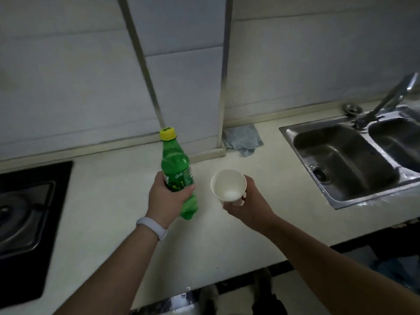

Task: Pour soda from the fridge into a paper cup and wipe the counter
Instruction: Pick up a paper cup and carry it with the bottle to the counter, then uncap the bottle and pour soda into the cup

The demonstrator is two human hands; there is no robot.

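Both bare forearms reached in from the bottom edge over the pale cream counter [109,192], the left one wearing a white wristband [151,227]. Its left hand [167,196] was wrapped around the middle of a green plastic soda bottle [178,172], fingers closed over the label, the bottle leaning slightly left with its yellow screw cap [168,133] on. Just beside it, the right hand [246,202] pinched the base of a white paper cup [228,184], which was tipped so its open mouth faced the camera; the inside looked white, and whether it held any liquid could not be told. Bottle and cup were near each other without touching, both apparently held above the counter. Farther back, a crumpled blue-grey cloth [244,138] lay against the tiled wall. To the right sat a stainless steel double sink [341,160] with its metal tap [386,98]; to the left, a black gas hob [29,221].
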